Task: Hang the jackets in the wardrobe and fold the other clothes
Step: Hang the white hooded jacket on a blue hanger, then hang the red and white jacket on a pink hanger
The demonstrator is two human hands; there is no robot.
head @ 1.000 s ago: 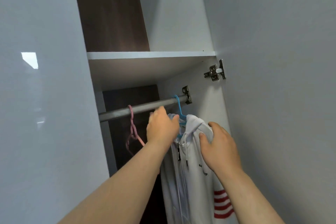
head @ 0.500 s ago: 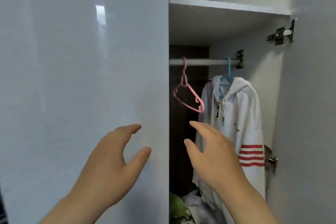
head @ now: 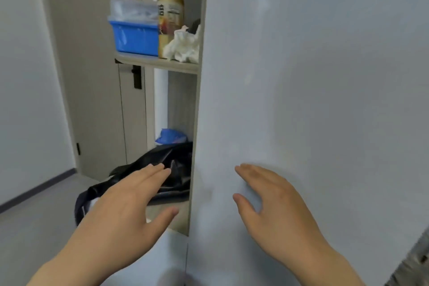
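1. Nearest me, the left hand (head: 130,204) reaches forward palm down, fingers straight, thumb splayed. Its grip is apart and holds nothing. It hangs just over the black garment (head: 176,158), readying to gather it up, I'd guess.
2. Level with it, the right hand (head: 274,202) is spread flat before the glossy grey wardrobe door (head: 313,76), its grip likewise apart and empty. Whether the fingertips touch the panel, I cannot tell.
3. The black garment, shiny and probably a jacket, lies crumpled on the lower shelf (head: 182,219) and spills over the shelf's front edge to the left. It has yet to be hung, and the wardrobe's inside is hidden from here.
4. At the back of that shelf sits a blue bag (head: 170,137).
5. On the upper shelf (head: 162,65), a plastic-lined blue bin (head: 134,37) fills the left end, with a bottle (head: 170,7) touching it. A white crumpled cloth (head: 183,46) is tucked at the right end.
6. Farthest off, the room door (head: 97,76) stands shut.
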